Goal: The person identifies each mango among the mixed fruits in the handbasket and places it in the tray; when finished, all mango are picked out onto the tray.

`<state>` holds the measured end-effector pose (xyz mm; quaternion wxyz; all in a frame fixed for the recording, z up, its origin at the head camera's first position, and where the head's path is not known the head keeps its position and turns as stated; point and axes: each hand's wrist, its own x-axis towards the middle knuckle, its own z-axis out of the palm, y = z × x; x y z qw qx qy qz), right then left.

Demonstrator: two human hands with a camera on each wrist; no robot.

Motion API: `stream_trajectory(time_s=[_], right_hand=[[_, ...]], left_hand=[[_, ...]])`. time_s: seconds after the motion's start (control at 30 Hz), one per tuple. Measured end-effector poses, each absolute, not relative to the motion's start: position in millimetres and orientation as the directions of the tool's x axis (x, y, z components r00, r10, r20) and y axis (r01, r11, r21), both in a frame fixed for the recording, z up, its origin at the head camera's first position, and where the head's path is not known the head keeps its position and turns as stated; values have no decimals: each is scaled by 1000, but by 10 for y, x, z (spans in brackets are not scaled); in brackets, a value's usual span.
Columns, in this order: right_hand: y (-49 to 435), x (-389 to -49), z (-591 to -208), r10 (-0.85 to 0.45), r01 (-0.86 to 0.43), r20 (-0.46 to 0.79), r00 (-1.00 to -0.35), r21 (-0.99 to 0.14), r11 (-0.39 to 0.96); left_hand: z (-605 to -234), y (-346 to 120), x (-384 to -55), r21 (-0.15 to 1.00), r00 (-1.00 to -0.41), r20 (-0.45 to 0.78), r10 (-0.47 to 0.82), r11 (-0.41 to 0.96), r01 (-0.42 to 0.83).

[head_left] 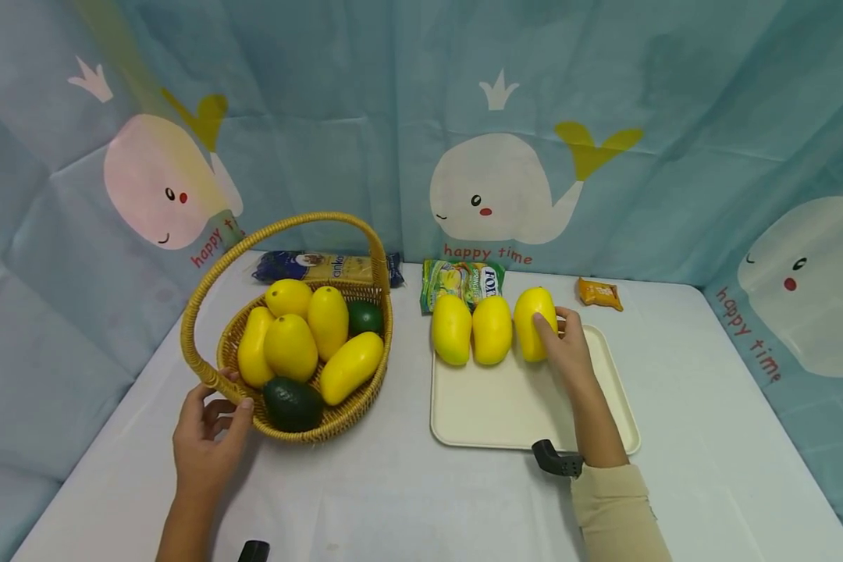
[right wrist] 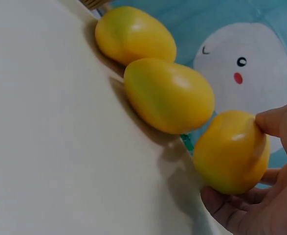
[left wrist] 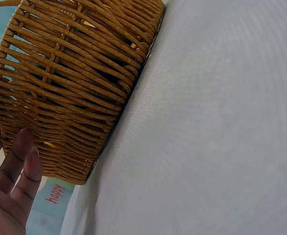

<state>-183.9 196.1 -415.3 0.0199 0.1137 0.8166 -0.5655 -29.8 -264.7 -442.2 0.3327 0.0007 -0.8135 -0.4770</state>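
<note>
A wicker basket [head_left: 351, 417] with a tall handle stands on the left, holding several yellow mangoes [head_left: 290, 347] and two dark green avocados [head_left: 293, 403]. My left hand [head_left: 207, 437] grips the basket's rim at the foot of the handle; in the left wrist view its fingertips [left wrist: 23, 142] lie against the outer weave. To the right, my right hand [head_left: 569, 351] holds a yellow mango [right wrist: 231, 152] between thumb and fingers over the back part of a cream tray [head_left: 499, 414]. Two more mangoes [head_left: 452, 329] lie side by side along the tray's back, left of the held one.
Behind the tray lies a green and yellow snack packet [head_left: 461, 279]. A blue and clear packet [head_left: 309, 267] is behind the basket, and a small orange packet [head_left: 599, 294] lies at the back right. A whale-print curtain [head_left: 365, 156] closes off the back and sides.
</note>
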Motion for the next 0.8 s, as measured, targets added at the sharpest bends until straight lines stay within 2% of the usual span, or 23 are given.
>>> stream_trajectory(time_s=[0.2, 0.6, 0.8], right_hand=[[1973, -1881, -4252, 154, 237, -191, -969, -897, 373], [1993, -1870, -4240, 155, 266, -220, -963, -863, 430], [2014, -1870, -4237, 161, 279, -230, -960, -854, 440]], left_hand=[[-4220, -2526, -245, 772, -769, 563, -303, 525, 358], [-4198, -2522, -241, 777, -784, 543, -301, 533, 333], [-4217, -2525, -244, 769, -773, 556, -305, 543, 338]])
